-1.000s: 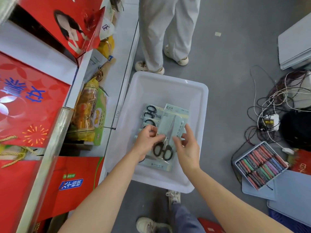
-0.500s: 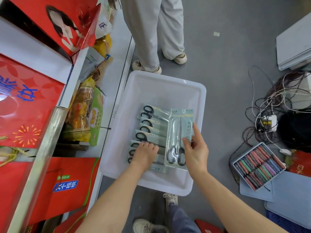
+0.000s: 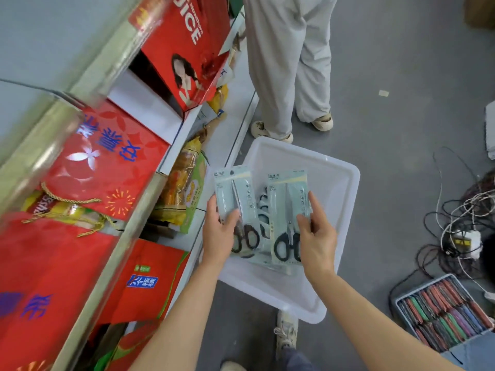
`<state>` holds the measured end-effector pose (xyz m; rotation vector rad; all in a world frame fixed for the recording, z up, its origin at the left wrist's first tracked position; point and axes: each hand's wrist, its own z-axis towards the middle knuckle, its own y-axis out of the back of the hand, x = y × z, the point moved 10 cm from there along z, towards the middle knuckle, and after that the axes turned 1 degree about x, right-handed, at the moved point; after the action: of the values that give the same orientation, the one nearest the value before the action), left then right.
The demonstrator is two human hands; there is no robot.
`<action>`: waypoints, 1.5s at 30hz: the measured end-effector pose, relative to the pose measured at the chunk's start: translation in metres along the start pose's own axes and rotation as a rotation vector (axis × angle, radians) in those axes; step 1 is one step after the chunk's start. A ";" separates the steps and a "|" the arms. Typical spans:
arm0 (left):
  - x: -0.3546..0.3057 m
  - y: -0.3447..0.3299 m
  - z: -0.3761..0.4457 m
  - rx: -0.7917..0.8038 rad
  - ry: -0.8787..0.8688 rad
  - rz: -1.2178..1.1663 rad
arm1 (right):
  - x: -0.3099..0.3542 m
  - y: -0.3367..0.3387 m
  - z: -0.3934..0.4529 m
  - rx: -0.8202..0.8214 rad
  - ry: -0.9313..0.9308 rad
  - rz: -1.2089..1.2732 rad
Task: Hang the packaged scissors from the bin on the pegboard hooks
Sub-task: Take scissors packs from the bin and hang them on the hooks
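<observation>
Grey floor (image 3: 401, 62); white bin (image 3: 345, 210) beside red-stocked shelving (image 3: 150, 188). Left hand (image 3: 218, 234) grips one scissors pack (image 3: 235, 194), right hand (image 3: 317, 236) another pack (image 3: 288, 199).

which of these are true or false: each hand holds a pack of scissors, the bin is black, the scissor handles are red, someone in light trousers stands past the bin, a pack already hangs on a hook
1. Each hand holds a pack of scissors. True: the left hand grips one scissors pack and the right hand grips another pack.
2. The bin is black. False: the bin is white.
3. The scissor handles are red. False: they are black.
4. Someone in light trousers stands past the bin. True: the standing person is at its far side.
5. A pack already hangs on a hook. False: no pegboard or hook is in view.
</observation>
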<state>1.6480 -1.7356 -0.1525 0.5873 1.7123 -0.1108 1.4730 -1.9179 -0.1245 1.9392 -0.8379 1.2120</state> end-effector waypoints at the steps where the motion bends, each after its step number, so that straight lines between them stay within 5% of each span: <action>1: -0.013 0.015 -0.005 -0.056 -0.025 -0.031 | 0.013 -0.009 -0.002 0.020 0.025 0.018; 10: -0.152 0.181 -0.068 -0.498 -0.315 -0.101 | 0.166 -0.112 -0.082 0.303 0.291 0.181; 19: -0.270 0.338 -0.215 -0.943 -0.582 -0.046 | 0.317 -0.189 -0.233 0.616 0.565 0.437; 27: -0.322 0.430 -0.323 -1.272 -0.635 -0.025 | 0.403 -0.237 -0.348 0.916 0.656 0.558; 45: -0.369 0.532 -0.331 -1.438 -0.580 -0.081 | 0.433 -0.284 -0.376 0.998 0.698 0.528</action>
<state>1.6272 -1.2657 0.4016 -0.5531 0.8797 0.7703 1.6770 -1.5227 0.3358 1.7211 -0.3622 2.8022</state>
